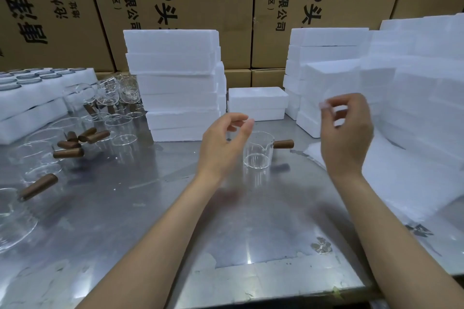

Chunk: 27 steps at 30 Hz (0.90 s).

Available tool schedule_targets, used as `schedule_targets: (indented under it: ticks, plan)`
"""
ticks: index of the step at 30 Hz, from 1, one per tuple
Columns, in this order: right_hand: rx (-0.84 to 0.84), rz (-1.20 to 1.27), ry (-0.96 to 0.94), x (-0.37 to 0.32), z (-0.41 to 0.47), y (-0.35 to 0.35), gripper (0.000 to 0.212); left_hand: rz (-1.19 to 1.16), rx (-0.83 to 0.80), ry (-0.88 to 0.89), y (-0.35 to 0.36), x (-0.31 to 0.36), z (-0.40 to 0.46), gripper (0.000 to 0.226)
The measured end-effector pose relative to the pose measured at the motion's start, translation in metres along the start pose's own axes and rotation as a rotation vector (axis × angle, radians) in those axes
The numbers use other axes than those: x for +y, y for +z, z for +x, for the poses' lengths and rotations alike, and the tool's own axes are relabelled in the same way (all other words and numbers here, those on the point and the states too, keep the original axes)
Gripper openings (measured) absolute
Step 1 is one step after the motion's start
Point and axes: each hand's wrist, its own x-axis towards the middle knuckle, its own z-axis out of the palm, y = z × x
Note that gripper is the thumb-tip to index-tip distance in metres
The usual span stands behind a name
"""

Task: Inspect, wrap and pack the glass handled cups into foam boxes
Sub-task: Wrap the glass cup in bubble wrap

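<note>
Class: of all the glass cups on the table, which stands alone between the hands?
The upright cup with its brown handle pointing right; the others cluster at the table's left.

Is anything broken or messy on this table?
Nothing looks broken. The glass cups on the left are jumbled, wooden handles pointing every way. White foam crumbs dot the metal table. One cup stands upright between both hands.

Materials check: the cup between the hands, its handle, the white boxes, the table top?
Clear handled cup: looks like glass, see-through with glossy rim highlights. Its brown stub handle: matte, probably wood, though grain is too blurred to confirm. White stacked boxes: foam, chalky with crumbly edges. Grey table top: likely stainless steel, hazy reflections and scuffs.
</note>
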Motion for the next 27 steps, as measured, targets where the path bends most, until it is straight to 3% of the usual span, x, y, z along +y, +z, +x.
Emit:
schedule_targets:
  ticks: [2,5,8,10,13,17,19,23,27]
  plan:
    - [-0.126,0.082,-0.123,-0.014,-0.016,0.009,0.016,-0.046,-0.063,-0.019,0.003,0.012,-0.005,0.028]
    - [-0.382,0.208,-0.19,-0.033,-0.043,0.025,0.015,-0.167,-0.183,-0.052,0.009,0.024,-0.01,0.054]
    - [-0.516,0.302,-0.22,-0.04,-0.054,0.032,0.019,-0.314,-0.129,-0.116,0.005,0.027,-0.006,0.037]
    - [-0.508,0.332,-0.194,-0.04,-0.053,0.031,0.019,-0.378,-0.045,-0.154,0.0,0.025,-0.002,0.015]
    - [-0.379,0.299,-0.042,-0.035,-0.044,0.028,0.015,-0.489,0.052,-0.206,-0.005,0.019,0.005,0.026]
    - [-0.242,0.213,0.325,-0.018,-0.031,0.025,0.009,-0.805,0.185,-0.358,-0.013,0.014,0.014,0.025]
    - [-0.279,0.179,0.462,-0.011,-0.03,0.026,0.02,-0.891,0.259,-0.402,-0.02,0.008,0.018,0.028]
    - [-0.431,0.118,0.542,-0.012,-0.034,0.029,0.053,-1.067,0.416,-0.542,-0.034,-0.005,0.022,0.041]
    - [-0.501,0.214,0.506,-0.019,-0.039,0.029,0.043,-1.084,0.465,-0.661,-0.036,-0.014,0.021,0.045]
